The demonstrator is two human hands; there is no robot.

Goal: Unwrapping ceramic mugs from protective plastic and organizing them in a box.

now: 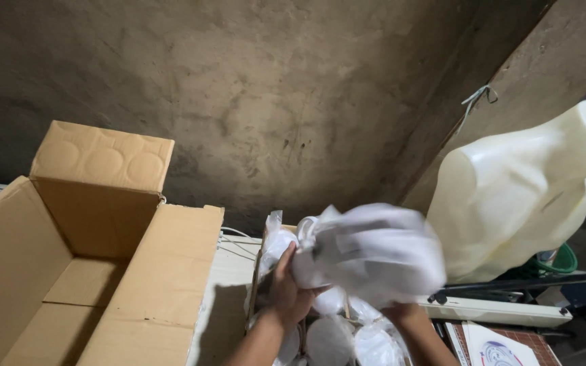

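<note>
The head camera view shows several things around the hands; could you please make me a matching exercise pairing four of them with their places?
Things:
1. open cardboard box
2. cream mannequin torso
3. white plastic-wrapped bundle
4. white round packets

Places:
A. at the right, leaning by the wall
B. low in the middle, below the hands
C. at the left, flaps up
D. held up by the left hand and the right hand

Pairs: 1-C, 2-A, 3-D, 4-B
</note>
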